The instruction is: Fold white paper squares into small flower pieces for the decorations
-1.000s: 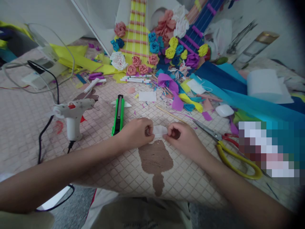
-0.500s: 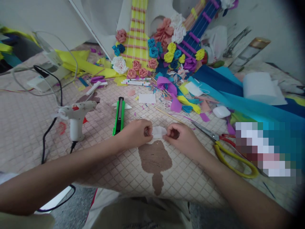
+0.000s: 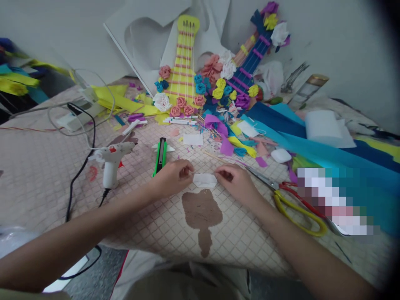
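Between my hands is a small strip of white crepe paper (image 3: pixel 204 180), slightly curled along its upper edge. My left hand (image 3: pixel 175 177) pinches its left end, and my right hand (image 3: pixel 233 180) pinches its right end. Just below the strip, a brown patch (image 3: pixel 203 210) shows on the quilted table cover. A green utility knife (image 3: pixel 160 156) lies beyond my left hand. To the right of my right hand rest large scissors (image 3: pixel 289 200) with red and yellow handles.
A white hot glue gun (image 3: pixel 114 160) with a black cord stands at left. Behind are a yellow paper guitar (image 3: pixel 184 75) with flowers and a blue one (image 3: pixel 253 62). Paper scraps, a white roll (image 3: pixel 323 127) and blue crepe paper (image 3: pixel 300 133) spread across the back and right.
The view has tilted up, showing more of the guitars. Both hands keep hold of the white strip, which now looks flatter and a little wider between them.
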Available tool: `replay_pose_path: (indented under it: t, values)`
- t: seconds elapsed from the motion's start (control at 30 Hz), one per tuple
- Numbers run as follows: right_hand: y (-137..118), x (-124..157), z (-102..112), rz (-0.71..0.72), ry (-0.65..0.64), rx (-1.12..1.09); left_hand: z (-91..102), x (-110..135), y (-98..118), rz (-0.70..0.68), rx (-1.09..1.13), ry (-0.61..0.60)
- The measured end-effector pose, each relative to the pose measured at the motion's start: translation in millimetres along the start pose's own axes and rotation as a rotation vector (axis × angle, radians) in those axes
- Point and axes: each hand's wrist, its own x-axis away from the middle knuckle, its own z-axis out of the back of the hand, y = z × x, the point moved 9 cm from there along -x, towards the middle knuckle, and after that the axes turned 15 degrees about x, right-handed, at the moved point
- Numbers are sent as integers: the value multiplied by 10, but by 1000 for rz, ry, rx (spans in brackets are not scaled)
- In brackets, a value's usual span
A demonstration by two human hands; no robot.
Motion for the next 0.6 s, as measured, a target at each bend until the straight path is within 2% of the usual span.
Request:
replay_pose_path:
  t: [0.17,0.4,0.47,0.6]
  values:
    - [-31,18,-8,3,6,-12,-84,13,96,-85,-115,-44]
    - [70,5,41,-50,16,-183,-107,-72,138,-101,-55,-31]
    - [74,-10,37,-70,-50,-279,-115,-104,195,-129,-2,-75]
    - [-15,-2,-61,-60,-264,-409,-197,-169,327,-152,77,-251]
